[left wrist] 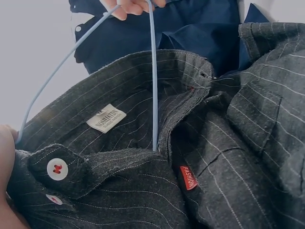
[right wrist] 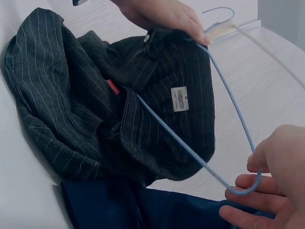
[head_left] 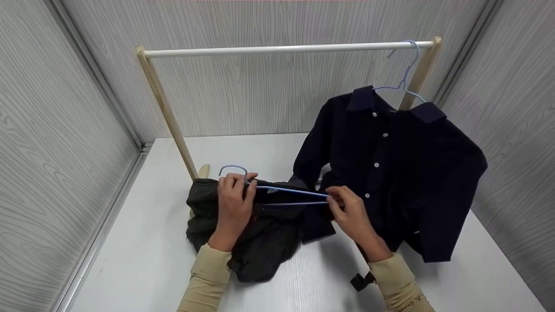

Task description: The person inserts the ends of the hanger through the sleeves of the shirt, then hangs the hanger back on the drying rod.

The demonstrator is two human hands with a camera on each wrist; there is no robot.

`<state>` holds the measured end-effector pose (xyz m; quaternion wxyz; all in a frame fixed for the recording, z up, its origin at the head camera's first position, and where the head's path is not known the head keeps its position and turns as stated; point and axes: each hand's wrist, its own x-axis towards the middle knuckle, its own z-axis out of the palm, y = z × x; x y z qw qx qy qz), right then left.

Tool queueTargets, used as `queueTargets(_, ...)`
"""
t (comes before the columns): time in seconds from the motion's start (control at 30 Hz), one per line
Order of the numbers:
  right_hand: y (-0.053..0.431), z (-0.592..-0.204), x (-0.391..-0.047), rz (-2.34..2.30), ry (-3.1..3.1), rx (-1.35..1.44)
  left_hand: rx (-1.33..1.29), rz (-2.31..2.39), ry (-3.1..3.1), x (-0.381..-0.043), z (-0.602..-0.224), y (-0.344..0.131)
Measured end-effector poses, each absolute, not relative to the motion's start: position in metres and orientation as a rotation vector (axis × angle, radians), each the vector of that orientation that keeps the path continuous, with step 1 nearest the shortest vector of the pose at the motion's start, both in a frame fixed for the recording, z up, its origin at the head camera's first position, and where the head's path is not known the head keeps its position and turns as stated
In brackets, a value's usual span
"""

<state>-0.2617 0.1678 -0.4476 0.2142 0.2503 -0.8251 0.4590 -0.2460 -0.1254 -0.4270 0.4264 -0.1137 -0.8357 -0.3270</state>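
A thin blue clothes hanger (head_left: 295,190) runs between both hands, its hook pointing up at the left. My left hand (head_left: 234,197) grips it by the hook's base, together with the collar edge of a dark pinstriped shirt (right wrist: 57,95). The far end of the hanger is pinched between thumb and fingers of my right hand (head_left: 349,212), outside the collar opening. In the left wrist view, one hanger bar passes into the neck, near a white label (left wrist: 106,118). A white button (left wrist: 57,169) and a red tag (left wrist: 188,177) show on the shirt.
A rack with a white rail (head_left: 277,49) and wooden legs stands behind. At its right end, a navy shirt (head_left: 403,173) hangs from another blue hanger (head_left: 405,84), its sleeve beside the pinstriped shirt. Wood-grain panels (head_left: 260,99) enclose the white table (head_left: 143,251).
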Motion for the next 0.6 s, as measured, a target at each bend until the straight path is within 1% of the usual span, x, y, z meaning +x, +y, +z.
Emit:
queueTargets(0.3,0.161,-0.472,-0.263,1.481,-2.404,0.495,-0.250,-0.851,-2.080,-0.243,-0.423,-0.127)
queueTargets(0.6,0.138,-0.482,-0.269,1.680,-2.356,0.453,-0.275,-0.902,-2.064,-0.240,-0.420,-0.126)
